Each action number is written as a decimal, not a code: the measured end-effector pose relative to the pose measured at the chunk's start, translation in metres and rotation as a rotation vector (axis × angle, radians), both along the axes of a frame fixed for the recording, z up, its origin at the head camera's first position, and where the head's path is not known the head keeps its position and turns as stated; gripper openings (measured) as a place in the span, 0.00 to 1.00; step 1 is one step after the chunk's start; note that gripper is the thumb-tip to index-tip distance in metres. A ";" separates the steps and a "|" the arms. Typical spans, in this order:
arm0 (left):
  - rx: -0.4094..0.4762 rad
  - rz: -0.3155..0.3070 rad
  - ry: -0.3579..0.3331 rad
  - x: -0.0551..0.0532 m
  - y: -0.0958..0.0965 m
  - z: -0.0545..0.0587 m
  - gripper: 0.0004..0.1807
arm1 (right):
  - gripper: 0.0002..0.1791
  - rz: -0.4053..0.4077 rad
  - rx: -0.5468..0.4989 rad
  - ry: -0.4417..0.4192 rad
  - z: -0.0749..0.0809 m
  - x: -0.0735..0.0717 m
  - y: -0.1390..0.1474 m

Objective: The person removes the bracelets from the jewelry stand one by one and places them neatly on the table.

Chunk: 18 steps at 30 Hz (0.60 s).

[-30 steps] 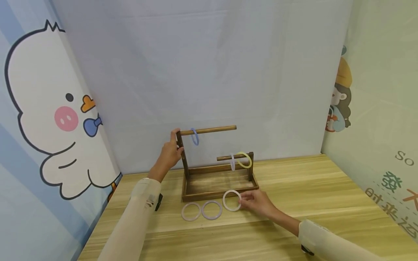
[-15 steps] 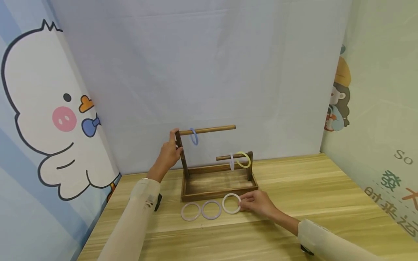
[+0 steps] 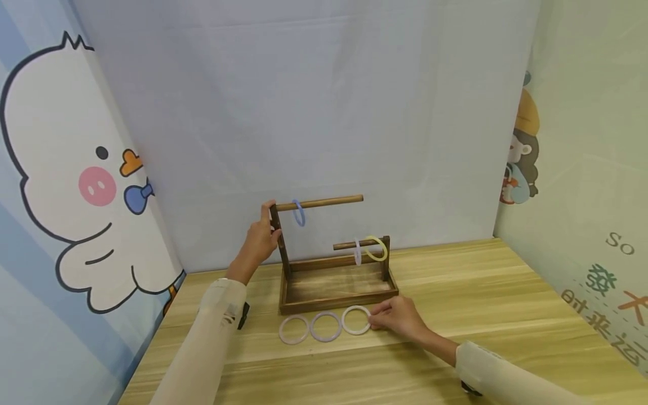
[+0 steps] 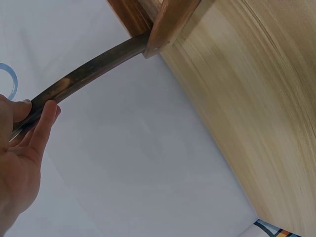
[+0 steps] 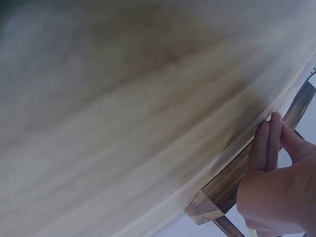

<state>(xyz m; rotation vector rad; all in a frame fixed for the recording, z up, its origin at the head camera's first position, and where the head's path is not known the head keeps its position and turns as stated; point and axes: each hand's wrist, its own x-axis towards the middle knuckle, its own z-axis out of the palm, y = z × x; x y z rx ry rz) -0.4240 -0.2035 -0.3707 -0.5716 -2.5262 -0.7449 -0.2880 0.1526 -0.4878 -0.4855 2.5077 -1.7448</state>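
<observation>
A dark wooden bangle rack [image 3: 339,305] stands toward the back of the table. My left hand [image 3: 258,243] grips the top of its tall left post [image 4: 89,74], thumb and fingers on either side. With thumb and fingertips, my right hand [image 3: 402,318] pinches the right edge of a white bangle [image 3: 343,320] in front of the rack. This bangle lies level with a purple bangle [image 3: 325,340] and a pinkish bangle [image 3: 294,343], forming a row. The right wrist view hides the white bangle behind the hand [image 5: 276,192].
From the rack's upper bar [image 3: 334,201] hangs a blue bangle [image 3: 302,217]. Its lower bar [image 3: 344,246] carries a pale lavender bangle [image 3: 358,254] and a yellow bangle [image 3: 384,251]. A pale curtain [image 3: 430,140] closes off the back of the wood-grain table [image 3: 455,292].
My right hand has brought the white bangle down and slightly toward me, into line beside the purple one. The left hand keeps its hold on the post.
</observation>
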 end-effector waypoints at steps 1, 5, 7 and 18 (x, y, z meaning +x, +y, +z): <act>0.001 0.004 -0.001 0.000 0.000 0.000 0.42 | 0.09 -0.005 0.002 0.002 0.000 0.000 0.000; 0.004 0.014 -0.006 0.000 0.000 0.001 0.42 | 0.09 -0.018 0.014 0.025 -0.001 0.000 -0.002; 0.005 0.016 -0.016 0.001 0.000 0.001 0.42 | 0.09 -0.020 0.015 0.030 -0.001 0.000 -0.002; 0.013 0.012 -0.033 0.002 0.001 0.003 0.42 | 0.12 0.000 0.015 0.013 0.003 0.002 -0.001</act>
